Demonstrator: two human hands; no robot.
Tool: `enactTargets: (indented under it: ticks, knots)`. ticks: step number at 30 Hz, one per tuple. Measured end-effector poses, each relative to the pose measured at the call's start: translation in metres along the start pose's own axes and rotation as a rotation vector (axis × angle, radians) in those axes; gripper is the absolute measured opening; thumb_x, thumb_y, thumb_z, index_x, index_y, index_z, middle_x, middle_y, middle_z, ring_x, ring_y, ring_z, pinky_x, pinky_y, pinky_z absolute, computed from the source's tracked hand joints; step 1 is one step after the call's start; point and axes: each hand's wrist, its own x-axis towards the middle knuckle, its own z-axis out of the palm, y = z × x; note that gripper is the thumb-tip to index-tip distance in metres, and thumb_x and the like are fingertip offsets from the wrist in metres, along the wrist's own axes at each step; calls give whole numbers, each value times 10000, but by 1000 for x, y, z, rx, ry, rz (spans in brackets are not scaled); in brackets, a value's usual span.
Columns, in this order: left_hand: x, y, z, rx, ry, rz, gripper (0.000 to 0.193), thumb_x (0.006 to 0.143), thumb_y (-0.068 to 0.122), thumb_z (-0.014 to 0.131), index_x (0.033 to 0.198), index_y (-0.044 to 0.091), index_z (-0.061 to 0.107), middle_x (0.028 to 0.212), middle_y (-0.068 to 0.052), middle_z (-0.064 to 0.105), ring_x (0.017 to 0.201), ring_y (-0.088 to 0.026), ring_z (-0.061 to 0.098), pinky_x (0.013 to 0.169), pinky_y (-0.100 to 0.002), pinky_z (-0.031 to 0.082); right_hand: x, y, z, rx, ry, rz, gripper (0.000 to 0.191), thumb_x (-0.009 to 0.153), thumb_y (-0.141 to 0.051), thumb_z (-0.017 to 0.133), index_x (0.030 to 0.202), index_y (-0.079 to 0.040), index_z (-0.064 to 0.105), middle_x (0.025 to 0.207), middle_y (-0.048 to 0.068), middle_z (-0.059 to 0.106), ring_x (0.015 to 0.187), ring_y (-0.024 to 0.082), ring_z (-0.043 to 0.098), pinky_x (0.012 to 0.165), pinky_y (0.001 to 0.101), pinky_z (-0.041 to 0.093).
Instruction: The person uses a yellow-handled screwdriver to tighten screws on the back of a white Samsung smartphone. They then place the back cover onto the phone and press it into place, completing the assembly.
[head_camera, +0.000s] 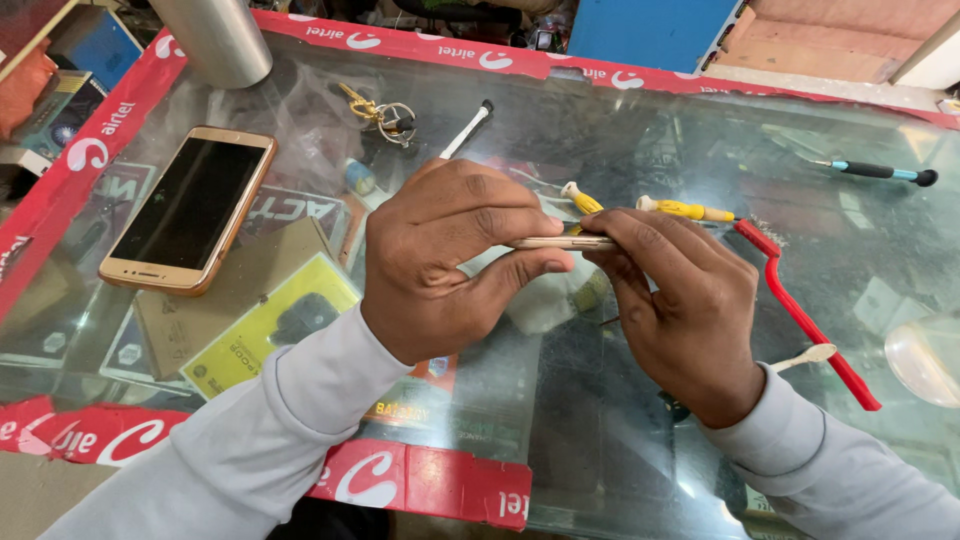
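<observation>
Both my hands hold a thin gold phone (560, 242) edge-on above a glass counter (640, 150). My left hand (450, 260) grips its left part between thumb and fingers. My right hand (680, 300) pinches its right end with the fingertips. Most of the phone is hidden by my fingers. Two yellow-handled screwdrivers (685, 210) lie on the glass just behind my hands.
A second gold phone (190, 210) lies screen-up at the left. A red brush (805, 320), a white spudger (805, 355), a white-handled tool (465, 130), a key ring (385, 115), a black-and-teal screwdriver (880, 172), a grey cylinder (215, 40) and a clear lens (925, 360) are on the counter.
</observation>
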Motion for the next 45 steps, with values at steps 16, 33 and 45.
enactTargets:
  ticks: [16,33,45]
  knots:
    - [-4,5,2,-97,37,-88,236,943,99,861,1132,76,721,1062,-47,723,997,-191,715,881,-281,579,-10,10,9,104,32,69,279,919,-12,814,1169,-32,692,1072,126,771,936,176,759,907,341,588]
    - [-7,-9,11,142,-15,84,251,905,57,831,1123,30,709,1082,-74,653,1091,-281,643,896,-388,547,1,16,6,695,188,301,531,782,34,789,1247,-16,536,1216,76,656,1137,139,670,942,276,628]
    - [2,-15,4,-104,59,-112,286,862,150,919,1085,88,750,1061,-36,732,975,-188,684,808,-288,560,-10,40,13,834,106,290,202,1033,42,688,1219,20,611,1230,155,711,1213,234,727,1087,373,641]
